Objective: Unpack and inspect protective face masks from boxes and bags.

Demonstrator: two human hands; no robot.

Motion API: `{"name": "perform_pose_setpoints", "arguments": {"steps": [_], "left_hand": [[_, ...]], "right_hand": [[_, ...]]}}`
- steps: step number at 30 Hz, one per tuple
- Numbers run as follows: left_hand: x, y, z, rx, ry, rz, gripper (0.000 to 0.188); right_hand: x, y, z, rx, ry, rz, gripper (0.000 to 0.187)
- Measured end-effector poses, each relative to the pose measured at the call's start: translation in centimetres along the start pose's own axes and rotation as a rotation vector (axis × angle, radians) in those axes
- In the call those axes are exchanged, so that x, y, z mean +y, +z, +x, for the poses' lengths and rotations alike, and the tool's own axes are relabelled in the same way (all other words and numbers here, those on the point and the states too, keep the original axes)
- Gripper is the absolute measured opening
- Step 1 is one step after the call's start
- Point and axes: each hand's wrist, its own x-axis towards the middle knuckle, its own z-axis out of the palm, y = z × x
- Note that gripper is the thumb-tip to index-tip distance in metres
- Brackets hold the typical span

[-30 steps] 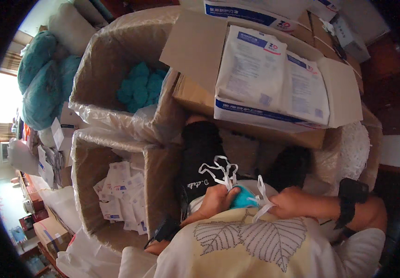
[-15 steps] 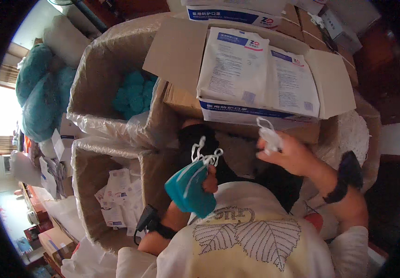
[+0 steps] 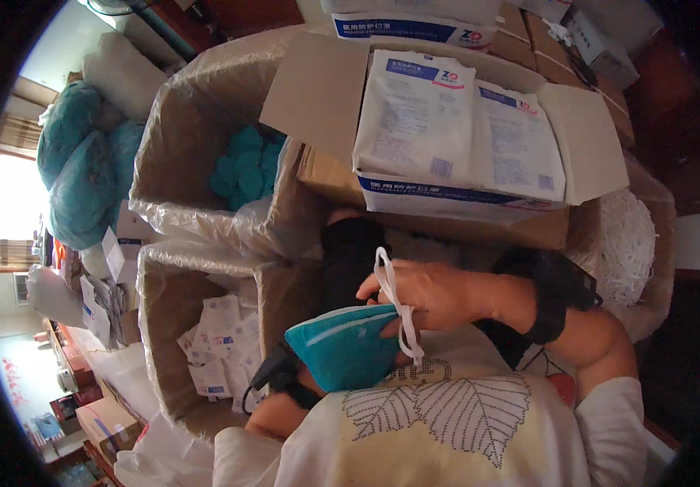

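Teal cup-shaped face masks (image 3: 346, 345), layered together, are in front of my torso. My left hand (image 3: 402, 359) grips them from behind and below; most of it is hidden by the masks. Over their upper right edge, my right hand (image 3: 431, 296) has its fingers bent, with white elastic straps (image 3: 385, 280) looped by the fingers and hanging down past them. The fingertips rest at the masks' edge, and their exact grip is partly hidden.
Ahead is an open carton (image 3: 447, 199) of white mask packs (image 3: 415, 122). To the left, one plastic-lined box (image 3: 196, 219) contains teal masks (image 3: 244, 170); a nearer one (image 3: 155, 325) contains white packets (image 3: 220, 341). A lined box at right holds white straps (image 3: 627, 247).
My right hand has come down and left, bringing white straps from beside the carton to the masks. The masks in my left hand have turned, and their straps no longer fan out above them.
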Motion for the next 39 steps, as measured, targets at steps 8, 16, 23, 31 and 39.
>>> {"name": "perform_pose_setpoints", "arguments": {"steps": [8,16,23,31,39], "left_hand": [[6.0,8.8,0.8,0.439,0.763,1.919,0.031],[1.6,4.6,1.8,0.67,0.185,2.011,0.03],[-0.2,1.3,2.0,0.879,0.151,1.496,0.041],[-4.5,-5.4,0.9,0.755,0.29,1.371,0.026],[-2.7,-1.1,-0.4,1.029,0.243,1.302,0.044]], "right_hand": [[-0.2,-1.9,-1.4,-0.228,0.493,-0.293,0.029],[-0.5,-1.1,-3.5,-0.287,0.53,-0.058,0.02],[2.7,1.2,-2.2,0.39,0.185,-0.156,0.02],[0.0,4.7,-3.7,0.36,0.428,1.416,0.043],[-4.9,-3.5,-15.2,0.634,0.79,0.861,0.037]]}}
